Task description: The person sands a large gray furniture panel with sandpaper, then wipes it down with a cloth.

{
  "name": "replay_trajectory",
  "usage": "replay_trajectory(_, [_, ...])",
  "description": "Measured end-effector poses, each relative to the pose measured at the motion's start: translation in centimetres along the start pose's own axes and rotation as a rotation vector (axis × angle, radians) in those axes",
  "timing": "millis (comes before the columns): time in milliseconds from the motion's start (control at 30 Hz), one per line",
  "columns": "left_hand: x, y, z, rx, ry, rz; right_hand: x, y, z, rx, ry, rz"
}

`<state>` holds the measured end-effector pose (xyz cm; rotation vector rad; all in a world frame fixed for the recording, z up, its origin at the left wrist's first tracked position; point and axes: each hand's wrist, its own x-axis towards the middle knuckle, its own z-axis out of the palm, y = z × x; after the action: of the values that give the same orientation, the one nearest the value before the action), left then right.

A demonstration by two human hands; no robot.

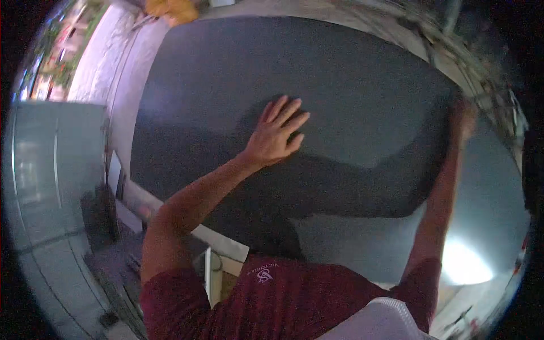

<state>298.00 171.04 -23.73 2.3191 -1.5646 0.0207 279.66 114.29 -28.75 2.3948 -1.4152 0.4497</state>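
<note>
A large dark grey sheet (pixel 238 68) with a smooth, matte face fills the middle of the view. Near its centre, my left hand (pixel 275 136) rests palm down with fingers spread and thumb out to the right. My right hand (pixel 463 120) is at the sheet's right edge, at the end of an outstretched arm. Its fingers are blurred and partly hidden, so I cannot tell whether they grip the edge. Shadows of my arms and body fall across the sheet, and a bright glare shows at its lower right.
Grey metal panels (pixel 42 164) stand along the left. An orange-yellow bundle (pixel 171 8) sits beyond the sheet's far edge. Cluttered rods and scraps (pixel 476 73) line the far right. A pale strip (pixel 224 241) runs along the sheet's near left edge.
</note>
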Motion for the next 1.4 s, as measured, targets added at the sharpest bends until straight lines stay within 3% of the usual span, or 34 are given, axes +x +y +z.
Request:
replay_trajectory(67, [-0.1,0.0,-0.1,-0.002,-0.010,-0.011,-7.0,-9.4,-6.5,-0.020,-0.023,-0.166])
replay_trajectory(100, [-0.1,0.3,-0.2,-0.001,-0.021,-0.016,-10.5,-12.6,-9.9,0.127,0.142,-0.364])
replay_trajectory(133, [0.0,0.5,-0.3,0.007,-0.009,-0.003,-13.5,-15.7,-13.1,0.132,-0.190,-0.387])
replay_trajectory(167, [0.0,0.5,-0.4,0.017,0.006,0.013,-18.0,-18.3,-14.9,0.172,0.112,-0.453])
replay_trajectory(200, [0.0,0.5,-0.4,0.022,-0.001,0.025,-21.4,-20.0,-17.4,0.260,-0.129,-0.529])
replay_trajectory(233, [-0.2,0.4,-0.4,0.029,-0.004,0.034,-25.8,-20.9,-19.8,0.219,-0.053,-0.600])
replay_trajectory(300, [-0.6,-0.4,0.2,0.085,0.019,0.102,-33.2,-21.0,-22.6,0.513,-0.161,-0.680])
replay_trajectory(367, [-0.9,-0.2,0.0,0.094,-0.006,0.098,-36.9,-17.9,-24.5,0.693,-0.197,-0.620])
replay_trajectory(400, [-0.9,-0.5,0.2,0.064,0.005,0.175,-37.4,-15.8,-24.8,0.644,-0.173,-0.557])
replay_trajectory(500, [-1.6,-1.2,0.9,0.125,0.039,0.165,-38.0,-7.3,-25.8,0.081,-0.324,-0.018])
replay_trajectory(533, [-2.3,-0.6,0.1,0.100,0.043,0.209,-40.2,-2.8,-23.2,-0.050,-0.039,0.084])
replay_trajectory(567, [-2.5,-0.4,-0.5,0.122,0.043,0.225,-40.6,0.1,-24.3,0.176,-0.165,0.377])
replay_trajectory(633, [-3.5,-0.3,-1.4,0.140,0.049,0.238,-42.9,2.9,-24.0,0.111,-0.033,0.676])
replay_trajectory(733, [-4.2,-0.3,-0.8,0.059,0.079,0.385,-44.2,-2.6,-25.0,0.149,-0.051,0.760])
replay_trajectory(767, [-6.1,-1.3,-1.6,0.031,0.087,0.415,-46.0,-7.3,-26.8,0.151,-0.043,0.684])
replay_trajectory(900, [-9.3,-2.2,-1.1,-0.038,0.093,0.452,-53.2,-26.2,-30.6,0.159,-0.088,0.179])
replay_trajectory(967, [-10.1,-3.0,-1.2,-0.049,0.027,0.441,-57.1,-33.8,-34.3,0.385,-0.123,-0.104])
replay_trajectory(1067, [-11.5,-6.2,-2.3,-0.096,-0.021,0.436,-58.4,-35.7,-36.2,0.514,-0.181,-0.230])
replay_trajectory(1100, [-12.5,-7.1,-2.7,-0.091,-0.008,0.458,-58.3,-34.3,-34.2,0.191,-0.178,-0.224])
replay_trajectory(1133, [-13.6,-7.9,-3.0,-0.086,0.005,0.477,-56.5,-31.4,-35.6,0.129,-0.256,-0.123])
replay_trajectory(1167, [-14.8,-8.9,-3.4,-0.081,-0.002,0.459,-56.0,-28.2,-32.7,0.023,-0.160,0.017])
replay_trajectory(1233, [-17.1,-10.7,-4.7,-0.101,-0.016,0.477,-55.6,-19.4,-28.2,0.204,-0.004,0.272])
replay_trajectory(1267, [-18.0,-11.5,-5.2,-0.094,-0.020,0.452,-55.0,-18.8,-28.8,0.146,0.003,0.384])
replay_trajectory(1300, [-18.9,-12.5,-5.8,-0.108,0.006,0.455,-54.7,-19.6,-29.5,0.091,0.009,0.493])
replay_trajectory(1400, [-19.7,-14.2,-5.8,-0.158,0.055,0.450,-55.5,-26.8,-29.8,0.123,0.011,0.363])
